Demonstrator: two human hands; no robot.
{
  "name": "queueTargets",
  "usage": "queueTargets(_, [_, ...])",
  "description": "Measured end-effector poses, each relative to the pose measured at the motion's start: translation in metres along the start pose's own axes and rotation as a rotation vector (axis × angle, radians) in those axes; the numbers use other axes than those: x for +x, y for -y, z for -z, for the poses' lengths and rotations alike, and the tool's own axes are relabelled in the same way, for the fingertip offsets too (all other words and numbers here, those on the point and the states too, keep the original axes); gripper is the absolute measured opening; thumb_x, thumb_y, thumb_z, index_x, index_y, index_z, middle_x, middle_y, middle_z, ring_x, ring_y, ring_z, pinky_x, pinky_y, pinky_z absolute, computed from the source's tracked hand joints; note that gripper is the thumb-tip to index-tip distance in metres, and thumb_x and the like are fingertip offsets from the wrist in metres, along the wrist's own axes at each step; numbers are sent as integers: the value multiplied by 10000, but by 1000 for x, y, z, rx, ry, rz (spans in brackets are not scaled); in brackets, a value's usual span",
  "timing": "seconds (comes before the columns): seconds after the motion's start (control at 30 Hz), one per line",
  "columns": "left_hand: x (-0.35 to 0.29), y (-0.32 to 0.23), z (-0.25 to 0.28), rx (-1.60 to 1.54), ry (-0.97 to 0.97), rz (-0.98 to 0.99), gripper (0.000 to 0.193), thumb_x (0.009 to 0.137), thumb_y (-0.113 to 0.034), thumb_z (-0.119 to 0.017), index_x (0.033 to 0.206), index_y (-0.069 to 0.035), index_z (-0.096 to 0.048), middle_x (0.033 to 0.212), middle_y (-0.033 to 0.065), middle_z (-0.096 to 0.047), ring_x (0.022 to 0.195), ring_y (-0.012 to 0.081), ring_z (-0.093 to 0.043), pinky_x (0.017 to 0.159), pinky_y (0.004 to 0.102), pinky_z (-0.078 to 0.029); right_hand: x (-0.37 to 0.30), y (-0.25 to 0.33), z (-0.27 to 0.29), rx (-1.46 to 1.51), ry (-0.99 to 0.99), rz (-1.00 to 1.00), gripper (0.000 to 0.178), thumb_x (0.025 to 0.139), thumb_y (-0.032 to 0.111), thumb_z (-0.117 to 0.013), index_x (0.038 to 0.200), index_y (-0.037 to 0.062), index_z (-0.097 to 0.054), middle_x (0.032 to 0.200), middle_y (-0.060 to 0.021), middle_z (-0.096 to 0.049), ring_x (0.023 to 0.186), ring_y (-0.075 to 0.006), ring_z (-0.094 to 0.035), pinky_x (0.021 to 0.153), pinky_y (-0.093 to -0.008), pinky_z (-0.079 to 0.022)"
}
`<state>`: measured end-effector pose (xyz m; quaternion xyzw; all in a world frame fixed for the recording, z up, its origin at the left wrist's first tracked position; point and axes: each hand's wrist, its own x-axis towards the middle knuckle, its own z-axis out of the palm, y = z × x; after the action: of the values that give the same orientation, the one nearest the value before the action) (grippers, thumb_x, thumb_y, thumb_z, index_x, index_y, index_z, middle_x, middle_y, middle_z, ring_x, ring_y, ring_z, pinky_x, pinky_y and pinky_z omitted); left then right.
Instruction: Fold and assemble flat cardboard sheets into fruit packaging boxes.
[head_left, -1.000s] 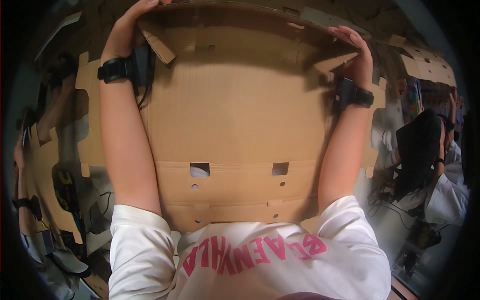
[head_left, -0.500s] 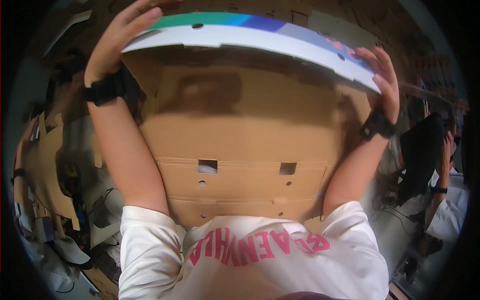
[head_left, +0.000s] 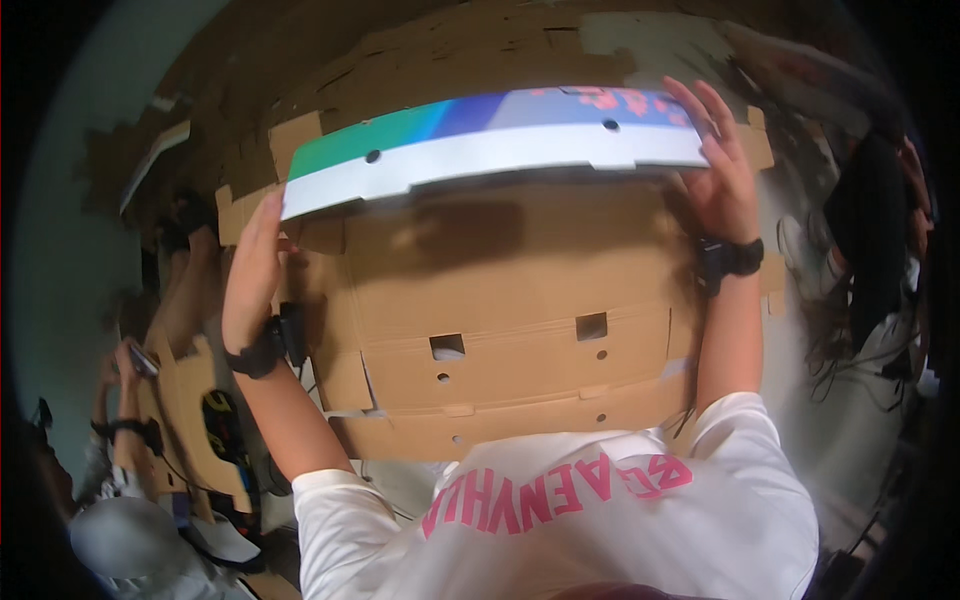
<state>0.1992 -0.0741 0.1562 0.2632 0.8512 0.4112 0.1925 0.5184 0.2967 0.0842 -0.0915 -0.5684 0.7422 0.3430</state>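
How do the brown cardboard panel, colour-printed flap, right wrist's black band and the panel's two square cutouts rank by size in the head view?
1. Brown cardboard panel
2. Colour-printed flap
3. Black band
4. Square cutouts: the two look alike, so I won't rank them.

Room lies over the cardboard (head_left: 520,285) between the left hand (head_left: 255,265) and right hand (head_left: 724,180); the printed flap (head_left: 500,145) (folded up) bars the far side, a co-worker (head_left: 125,530) the near left.
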Motion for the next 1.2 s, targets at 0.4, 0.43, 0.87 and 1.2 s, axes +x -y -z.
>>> queueTargets(0.4, [54, -36, -44, -731, 336, 74, 580, 1058, -451, -430, 1311, 70, -450, 1220, 330, -627, 1038, 395, -697, 933, 416, -581, 6, -35, -1, -229, -32, 115, 715, 1056, 368, -480, 1633, 102, -154, 1657, -142, -241, 1496, -272, -307, 1196, -398, -287])
queueTargets(0.43, [62, -36, -46, -790, 289, 96, 483, 1039, -370, -449, 1280, 48, -450, 1266, 323, -603, 1053, 396, -678, 957, 427, -559, 5, -35, 0, -266, -17, 120, 712, 1056, 361, -480, 1632, 101, -153, 1653, -142, -252, 1486, -272, -335, 1188, -396, -309])
queueTargets(0.87, [66, -12, -43, -762, 298, 7, 363, 1086, -321, -404, 1218, 0, -509, 1256, 331, -607, 991, 359, -679, 878, 406, -567, 16, -39, 7, -1189, -5, 255, 447, 944, 138, -584, 1387, 78, -576, 1498, -97, -498, 1360, -322, -463, 1128, -476, -364])
queueTargets(1.2, [96, 12, -10, -644, 269, 147, 496, 978, -178, -427, 1467, -106, -389, 987, 247, -717, 753, 292, -728, 677, 371, -616, 22, -41, 10, -1820, 114, 221, 459, 917, 296, -658, 1336, 115, -611, 1487, -34, -507, 1350, -274, -454, 1003, -485, -441])
